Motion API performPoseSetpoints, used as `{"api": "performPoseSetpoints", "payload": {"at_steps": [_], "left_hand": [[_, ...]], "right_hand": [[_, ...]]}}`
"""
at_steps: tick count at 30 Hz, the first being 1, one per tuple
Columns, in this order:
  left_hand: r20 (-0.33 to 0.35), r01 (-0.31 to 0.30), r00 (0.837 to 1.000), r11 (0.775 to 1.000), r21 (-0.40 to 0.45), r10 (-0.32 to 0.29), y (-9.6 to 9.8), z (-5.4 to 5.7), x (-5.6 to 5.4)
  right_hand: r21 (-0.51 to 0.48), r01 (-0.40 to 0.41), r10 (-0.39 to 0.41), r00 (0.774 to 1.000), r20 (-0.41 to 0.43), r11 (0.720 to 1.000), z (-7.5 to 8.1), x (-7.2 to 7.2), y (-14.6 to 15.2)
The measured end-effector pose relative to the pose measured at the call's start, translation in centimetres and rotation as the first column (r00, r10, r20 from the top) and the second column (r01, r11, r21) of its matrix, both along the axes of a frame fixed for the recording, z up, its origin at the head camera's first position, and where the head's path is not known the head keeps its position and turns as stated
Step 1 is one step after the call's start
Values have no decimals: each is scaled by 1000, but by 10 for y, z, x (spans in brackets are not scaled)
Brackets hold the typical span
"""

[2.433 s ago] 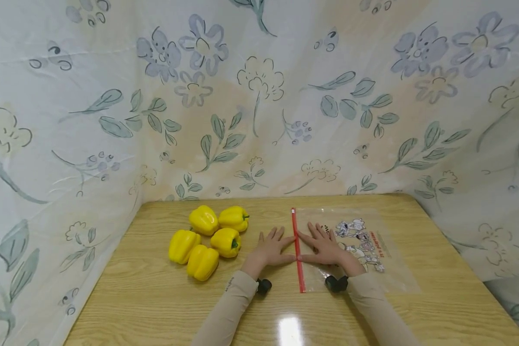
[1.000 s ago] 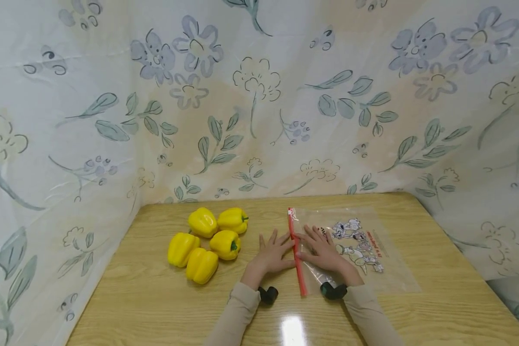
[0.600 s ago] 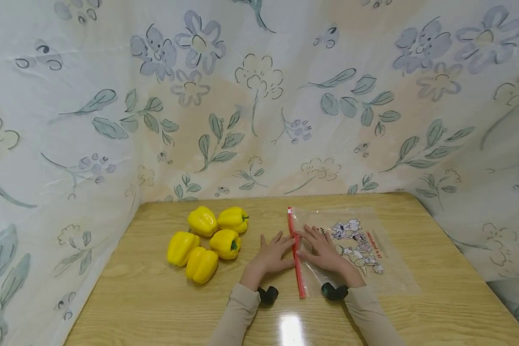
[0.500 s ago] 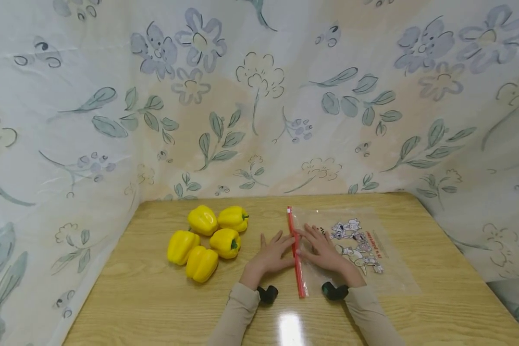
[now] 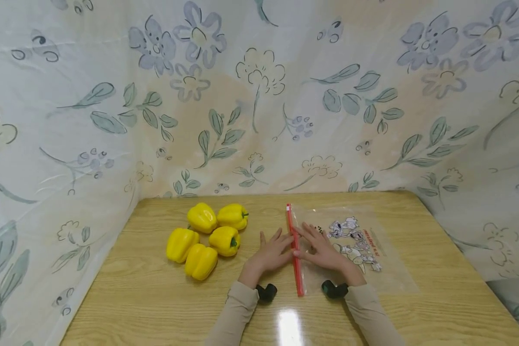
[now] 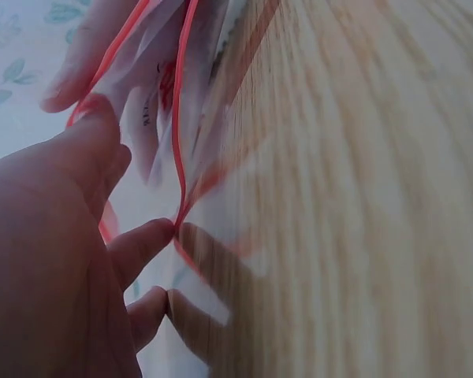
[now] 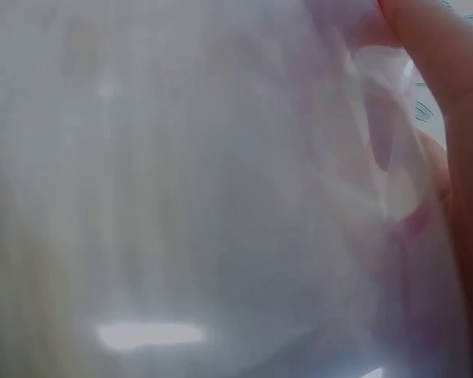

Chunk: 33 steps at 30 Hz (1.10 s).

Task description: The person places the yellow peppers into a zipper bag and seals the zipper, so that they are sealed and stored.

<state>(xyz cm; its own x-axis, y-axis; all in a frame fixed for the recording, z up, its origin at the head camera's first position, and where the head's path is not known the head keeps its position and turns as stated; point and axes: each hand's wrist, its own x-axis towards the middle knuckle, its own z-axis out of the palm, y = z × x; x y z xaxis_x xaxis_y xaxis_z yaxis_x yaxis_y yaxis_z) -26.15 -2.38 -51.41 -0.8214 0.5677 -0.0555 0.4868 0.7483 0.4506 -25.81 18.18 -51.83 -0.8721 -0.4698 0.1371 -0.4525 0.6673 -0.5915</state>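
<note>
A clear plastic zip bag (image 5: 393,250) with a red strip along its mouth and printed cartoon animals lies flat right of the middle. My left hand (image 5: 268,257) is at the strip from the left. In the left wrist view its thumb (image 6: 98,122) is on the raised upper red edge, and two fingertips touch down by the lower edge. My right hand (image 5: 324,252) rests over the bag, thumb and forefinger at the same strip. Between the two red edges (image 6: 178,110) a gap shows. Film blurs the right wrist view, hiding part of my right fingers.
Several yellow bell peppers (image 5: 201,262) stand grouped on the wooden table (image 5: 134,298), left of my left hand. A floral cloth (image 5: 259,115) hangs behind and at both sides. Black wrist cameras (image 5: 265,293) sit at both wrists, close above the tabletop.
Both hands stay at the red strip, with small shifts of the fingers. The bag's mouth edge has moved slightly left since the earliest frame. The peppers stay put; the head view tilts a little.
</note>
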Motion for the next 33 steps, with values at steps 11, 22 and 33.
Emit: {"api": "performPoseSetpoints", "payload": {"at_steps": [11, 22, 33], "left_hand": [[15, -24, 1000, 1000, 6, 23, 3, 0, -1], [-21, 5, 1000, 1000, 15, -5, 0, 3, 0], [-26, 32, 999, 999, 13, -32, -2, 2, 3]], "right_hand": [[-7, -37, 37, 999, -25, 999, -1, -1, 2], [2, -50, 50, 996, -77, 999, 1, 2, 2], [-6, -8, 7, 995, -104, 1000, 4, 5, 4]]}}
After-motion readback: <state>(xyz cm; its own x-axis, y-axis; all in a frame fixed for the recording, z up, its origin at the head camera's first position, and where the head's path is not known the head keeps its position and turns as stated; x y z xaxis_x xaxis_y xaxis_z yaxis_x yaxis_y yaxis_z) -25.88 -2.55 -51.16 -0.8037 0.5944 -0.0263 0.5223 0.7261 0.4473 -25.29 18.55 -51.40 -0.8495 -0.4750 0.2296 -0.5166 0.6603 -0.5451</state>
